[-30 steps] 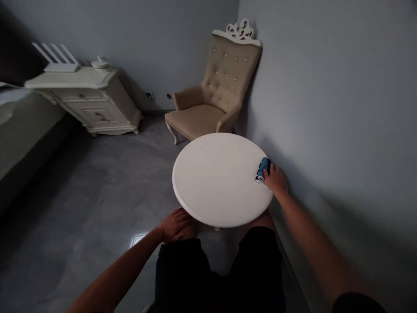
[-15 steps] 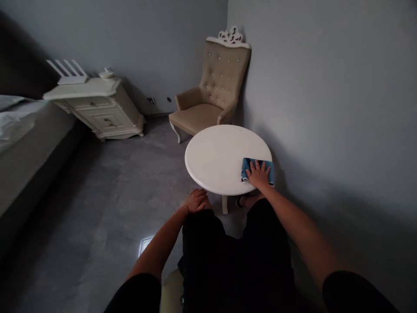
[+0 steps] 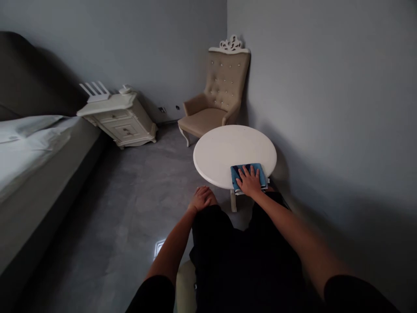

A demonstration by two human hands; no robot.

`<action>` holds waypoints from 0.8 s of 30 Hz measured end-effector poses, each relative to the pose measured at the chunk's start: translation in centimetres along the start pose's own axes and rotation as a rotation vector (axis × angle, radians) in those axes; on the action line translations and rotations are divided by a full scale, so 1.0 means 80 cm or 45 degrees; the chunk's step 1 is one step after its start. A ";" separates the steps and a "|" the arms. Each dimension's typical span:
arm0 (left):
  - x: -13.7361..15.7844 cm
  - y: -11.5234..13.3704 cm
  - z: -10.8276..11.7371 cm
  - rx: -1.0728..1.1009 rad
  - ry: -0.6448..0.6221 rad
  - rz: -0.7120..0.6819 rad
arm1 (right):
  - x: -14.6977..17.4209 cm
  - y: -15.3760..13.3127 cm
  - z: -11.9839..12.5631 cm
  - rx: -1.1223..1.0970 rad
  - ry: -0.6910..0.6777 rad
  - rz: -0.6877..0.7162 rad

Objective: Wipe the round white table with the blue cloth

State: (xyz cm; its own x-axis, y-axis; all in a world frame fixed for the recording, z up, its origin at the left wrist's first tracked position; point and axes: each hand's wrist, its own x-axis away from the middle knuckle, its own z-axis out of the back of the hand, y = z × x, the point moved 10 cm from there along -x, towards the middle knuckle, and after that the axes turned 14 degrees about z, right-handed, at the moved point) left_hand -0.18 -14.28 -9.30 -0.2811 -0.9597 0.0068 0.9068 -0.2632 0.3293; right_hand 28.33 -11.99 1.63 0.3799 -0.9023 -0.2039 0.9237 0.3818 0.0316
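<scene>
At your table's [image 3: 224, 148] five o'clock rim, your right hand [image 3: 250, 182] lies spread wide on the folded cloth [image 3: 235, 175]; your left hand [image 3: 200, 198] rests loose, empty, on your knee [image 3: 213, 199]. The cloth looks soft, light: best pressed mid-fold, palm flat.

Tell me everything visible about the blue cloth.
The blue cloth looks like soft fabric, blue with dark navy patches, folded into a roughly rectangular pad. White edging shows along its near side, and a small white tab sticks out at right. It lies flat on the near right part of the round white table, its near edge overhanging the rim. The person's right grip, fingers spread, rests on top, hiding its middle.
</scene>
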 end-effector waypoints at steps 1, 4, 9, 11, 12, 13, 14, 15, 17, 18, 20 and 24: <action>0.000 0.002 0.000 -0.003 -0.008 0.003 | 0.000 0.000 0.001 -0.007 0.004 0.002; 0.001 0.004 -0.001 0.000 -0.018 0.035 | 0.000 0.000 0.002 -0.028 0.011 0.011; 0.004 0.001 -0.003 0.092 -0.048 0.162 | 0.007 -0.014 0.005 -0.040 0.048 0.059; 0.003 -0.017 0.003 0.186 -0.005 0.371 | 0.008 -0.029 0.004 -0.054 0.050 0.101; 0.004 -0.033 0.007 0.244 0.031 0.534 | 0.007 -0.037 0.003 -0.065 0.046 0.122; 0.007 -0.049 0.010 0.297 0.063 0.705 | 0.005 -0.045 0.001 -0.080 0.039 0.142; 0.010 -0.064 0.011 0.341 0.081 0.859 | 0.001 -0.054 -0.001 -0.096 0.030 0.161; 0.012 -0.075 0.012 0.371 0.082 0.975 | -0.004 -0.064 -0.003 -0.115 0.020 0.181; 0.009 -0.085 0.013 0.386 0.043 1.076 | -0.019 -0.085 -0.008 -0.155 -0.004 0.230; 0.005 -0.087 0.014 0.375 0.021 1.086 | -0.028 -0.096 -0.011 -0.176 -0.017 0.261; -0.001 -0.091 0.019 0.334 -0.004 1.107 | -0.049 -0.119 -0.016 -0.217 -0.041 0.329; -0.010 -0.089 0.031 0.204 -0.044 1.075 | -0.100 -0.166 -0.021 -0.312 -0.072 0.462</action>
State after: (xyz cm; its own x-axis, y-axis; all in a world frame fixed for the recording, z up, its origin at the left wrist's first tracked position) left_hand -7.18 -11.40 -9.29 0.4561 -0.8233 0.3377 0.7617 0.5574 0.3304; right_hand 12.92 -9.49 1.19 0.6859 -0.7080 -0.1680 0.6937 0.7059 -0.1431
